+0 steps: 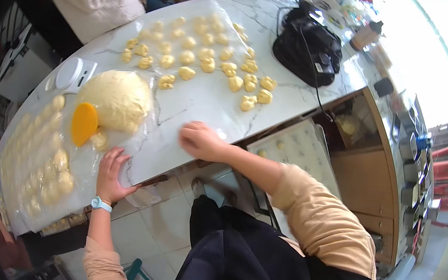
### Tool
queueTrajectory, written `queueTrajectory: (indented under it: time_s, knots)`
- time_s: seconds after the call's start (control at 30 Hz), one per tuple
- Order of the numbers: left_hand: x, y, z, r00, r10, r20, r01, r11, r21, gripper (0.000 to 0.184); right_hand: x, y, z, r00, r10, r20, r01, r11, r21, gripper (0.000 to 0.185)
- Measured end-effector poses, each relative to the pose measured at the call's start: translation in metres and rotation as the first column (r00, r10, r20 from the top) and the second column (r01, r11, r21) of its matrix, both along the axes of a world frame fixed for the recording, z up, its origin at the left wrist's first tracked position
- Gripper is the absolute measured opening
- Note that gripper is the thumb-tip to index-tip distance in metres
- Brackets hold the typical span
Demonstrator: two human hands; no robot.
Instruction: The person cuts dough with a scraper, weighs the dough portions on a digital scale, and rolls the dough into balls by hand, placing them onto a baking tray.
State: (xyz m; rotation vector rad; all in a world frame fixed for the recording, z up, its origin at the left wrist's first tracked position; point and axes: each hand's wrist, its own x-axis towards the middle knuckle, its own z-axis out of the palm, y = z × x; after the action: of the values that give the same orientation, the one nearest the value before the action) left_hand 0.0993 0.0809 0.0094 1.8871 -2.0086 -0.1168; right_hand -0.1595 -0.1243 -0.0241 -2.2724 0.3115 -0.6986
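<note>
Black cloth apron (231,268) at the bottom, cut off by the frame; bare left hand (113,176) and bare right hand (200,140) at the white marbled table (166,161).
Right hand blurred, fingers curled, palm side hidden, can't tell if it has hold of anything; left hand open, thumb spread wide at the table edge, nothing seen in its grasp, fingertips just beside a small pale-yellow dough piece (99,140); large, rounded pale-yellow dough mass (118,99) lies beyond left hand and, across bare tabletop, left of right hand; flat orange plastic scraper (84,124) against its near-left side, partly covering it; small dough balls (38,174) at far left hazy under clear plastic, hard to count.
</note>
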Motion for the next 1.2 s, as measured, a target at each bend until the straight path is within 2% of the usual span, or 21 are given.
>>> queueTrajectory:
  time_s: [0.03,0.07,0.1,0.17,0.23,0.27,0.37,0.43,0.47,0.57,0.67,0.77,0.8,0.83,0.9,1.0,1.1,1.2]
  knots:
    - [0.003,0.002,0.000,1.000,0.008,-0.013,-0.008,1.000,0.000,0.080,-0.016,-0.009,0.000,0.999,-0.021,0.050,0.017,0.997,0.074,0.008]
    - [0.005,0.003,-0.001,0.999,0.016,-0.029,-0.016,1.000,-0.002,0.080,-0.025,-0.025,0.006,0.997,-0.077,0.016,0.075,0.991,0.112,0.008]
    - [0.004,0.002,-0.003,0.999,0.020,-0.051,-0.020,1.000,-0.002,0.080,-0.022,-0.054,0.001,0.988,-0.148,-0.049,0.147,0.989,-0.033,0.006]
    - [0.002,0.005,0.000,0.998,0.043,-0.037,-0.043,0.999,0.020,0.079,0.010,-0.079,0.012,0.912,-0.392,0.122,0.410,0.861,-0.301,0.004]
    - [0.001,0.002,0.000,0.998,0.057,-0.038,-0.057,0.998,-0.003,0.078,0.042,-0.060,0.009,0.953,-0.301,0.036,0.303,0.945,-0.126,0.005]
    - [0.000,0.002,0.000,0.997,0.058,-0.047,-0.059,0.998,-0.021,0.078,0.043,-0.040,0.007,0.962,-0.269,-0.041,0.264,0.960,-0.096,0.006]
    - [0.003,0.010,-0.003,0.997,0.056,-0.060,-0.058,0.998,-0.039,0.076,-0.014,-0.010,0.013,0.988,-0.094,-0.124,0.117,0.974,0.192,0.005]
    - [0.007,0.004,-0.002,0.997,0.055,-0.057,-0.059,0.996,-0.062,0.075,-0.033,-0.040,0.015,0.978,-0.172,-0.116,0.192,0.962,0.194,0.012]
    - [0.007,0.003,0.000,0.997,0.055,-0.053,-0.058,0.996,-0.064,0.075,-0.024,-0.059,0.009,0.936,-0.344,-0.075,0.333,0.933,-0.136,0.012]
    - [0.003,0.004,-0.001,0.998,0.043,-0.051,-0.047,0.996,-0.071,0.075,0.033,-0.065,0.007,0.924,-0.369,0.097,0.381,0.909,-0.168,0.011]
    - [0.002,0.007,-0.003,0.997,0.053,-0.049,-0.057,0.995,-0.086,0.075,0.019,-0.012,0.023,0.976,-0.191,-0.102,0.195,0.980,0.031,0.005]
    - [0.008,0.004,-0.002,0.998,0.061,-0.026,-0.063,0.995,-0.084,0.075,-0.034,-0.038,0.008,0.985,-0.099,-0.144,0.133,0.959,0.252,0.005]
    - [0.006,0.006,-0.003,0.998,0.065,-0.025,-0.067,0.995,-0.070,0.075,-0.029,-0.052,0.008,0.962,-0.250,-0.112,0.254,0.967,0.032,0.007]
    - [0.005,0.007,-0.004,0.999,0.052,-0.014,-0.053,0.996,-0.070,0.075,-0.023,-0.069,0.007,0.922,-0.384,-0.055,0.369,0.912,-0.181,0.008]
    - [0.009,0.005,-0.006,0.999,0.051,-0.002,-0.051,0.996,-0.068,0.075,0.013,-0.072,0.012,0.915,-0.401,0.044,0.402,0.900,-0.171,0.009]
    - [0.009,0.008,-0.012,0.998,0.063,-0.006,-0.063,0.993,-0.099,0.075,0.025,-0.027,0.018,0.967,-0.244,-0.075,0.246,0.969,0.017,0.008]
    - [0.009,0.006,-0.007,0.997,0.076,-0.020,-0.077,0.993,-0.089,0.073,-0.027,-0.021,0.004,0.983,-0.134,-0.126,0.152,0.978,0.146,0.006]
    - [0.006,0.008,-0.004,0.997,0.074,-0.030,-0.076,0.995,-0.060,0.073,-0.013,-0.062,0.007,0.936,-0.351,-0.027,0.343,0.926,-0.157,0.005]
